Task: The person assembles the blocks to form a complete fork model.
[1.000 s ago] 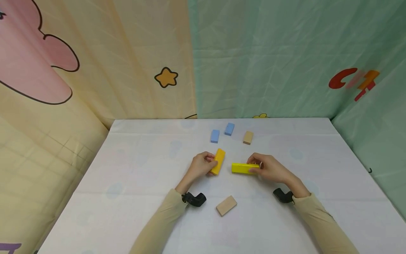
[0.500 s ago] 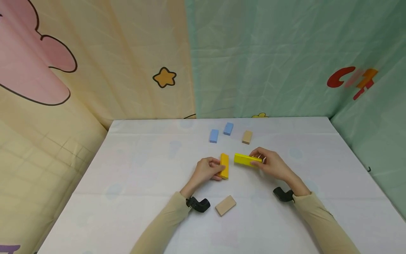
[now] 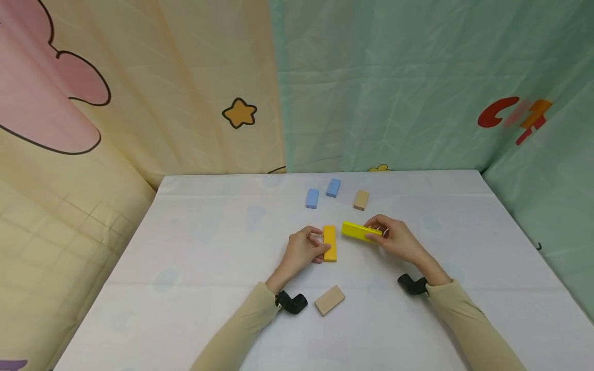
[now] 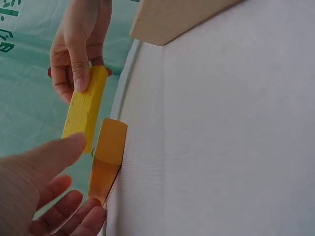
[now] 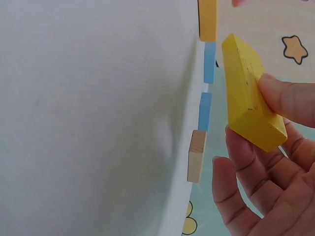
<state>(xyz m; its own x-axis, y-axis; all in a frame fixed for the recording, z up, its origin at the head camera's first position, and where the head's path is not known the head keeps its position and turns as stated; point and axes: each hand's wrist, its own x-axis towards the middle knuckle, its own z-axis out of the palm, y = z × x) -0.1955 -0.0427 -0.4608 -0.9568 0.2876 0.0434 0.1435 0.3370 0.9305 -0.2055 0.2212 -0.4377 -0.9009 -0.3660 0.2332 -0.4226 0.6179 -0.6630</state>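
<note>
An orange wooden block (image 3: 330, 243) lies lengthwise on the table in the head view. My left hand (image 3: 303, 249) is at its left side with fingers spread. The left wrist view shows the fingertips close to the near end of the orange block (image 4: 108, 152) and the thumb apart from it; whether they touch is hard to tell. My right hand (image 3: 397, 239) pinches a bright yellow block (image 3: 356, 231) between thumb and fingers. That yellow block (image 5: 248, 93) is held off the table, slightly tilted, just right of the orange one.
Two blue blocks (image 3: 312, 198) and a plain wood block (image 3: 361, 200) lie toward the back of the table (image 3: 209, 247). Another plain wood block (image 3: 330, 300) lies near the front, between the forearms. Patterned curtains (image 3: 371, 93) surround the table's back and sides.
The orange block has moved right and been turned straighter, and my left fingers have loosened from it. My right hand has raised the yellow block and shifted it away from me, tilting it.
</note>
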